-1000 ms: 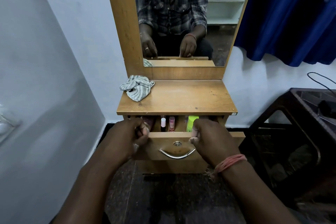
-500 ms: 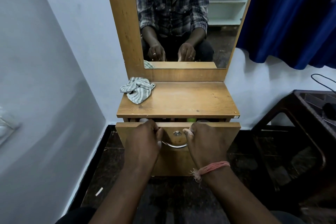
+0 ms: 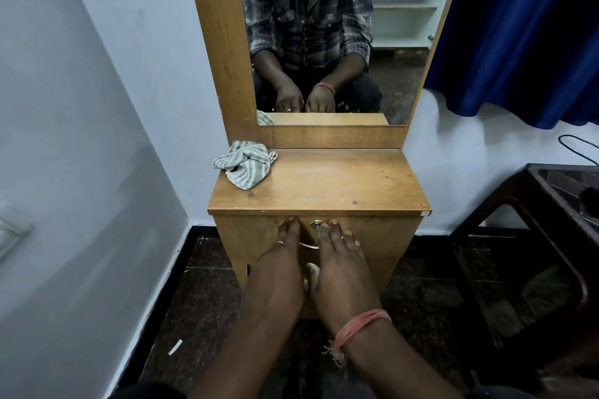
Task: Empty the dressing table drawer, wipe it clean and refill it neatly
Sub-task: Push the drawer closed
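Against the closed drawer point(image 3: 372, 236), left hand point(image 3: 278, 266) and right hand point(image 3: 340, 266) press flat, fingers straight; striped cloth point(image 3: 244, 163) lies on the tabletop point(image 3: 324, 185) above.

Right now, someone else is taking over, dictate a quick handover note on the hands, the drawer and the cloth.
Left hand: open, fingers flat against the drawer front.
Right hand: open, also flat on the front, either side of the lock.
Drawer: pushed in flush under the top; contents hidden.
Cloth: bunched at the top's back left corner, untouched.
Done: drawer closed.
Left: whether it was emptied, wiped and refilled cannot be told from here; open and check, then put the cloth away.
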Demonstrator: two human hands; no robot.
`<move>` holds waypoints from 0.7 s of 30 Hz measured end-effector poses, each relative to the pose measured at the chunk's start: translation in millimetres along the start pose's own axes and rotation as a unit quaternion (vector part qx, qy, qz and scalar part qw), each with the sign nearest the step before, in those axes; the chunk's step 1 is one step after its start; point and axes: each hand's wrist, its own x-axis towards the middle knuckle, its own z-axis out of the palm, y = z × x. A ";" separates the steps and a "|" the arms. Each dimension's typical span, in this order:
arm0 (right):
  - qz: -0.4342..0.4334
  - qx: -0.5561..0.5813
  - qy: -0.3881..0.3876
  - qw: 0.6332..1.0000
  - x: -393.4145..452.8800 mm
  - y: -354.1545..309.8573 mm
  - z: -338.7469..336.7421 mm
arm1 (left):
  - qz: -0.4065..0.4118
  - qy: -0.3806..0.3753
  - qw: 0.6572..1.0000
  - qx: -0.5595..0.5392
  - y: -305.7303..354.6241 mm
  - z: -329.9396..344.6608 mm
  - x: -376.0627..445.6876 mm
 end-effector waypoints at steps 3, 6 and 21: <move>-0.006 -0.012 -0.031 0.999 1.8 2.3 6.9 | -0.014 -0.013 1.000 0.003 -1.7 8.2 5.6; -0.007 0.001 -0.045 0.999 3.5 1.8 6.5 | -0.026 -0.024 0.999 -0.011 -3.8 16.0 8.3; -0.017 0.059 0.007 0.998 -0.7 2.9 -12.8 | 0.017 -0.033 0.999 0.024 4.7 -1.9 2.5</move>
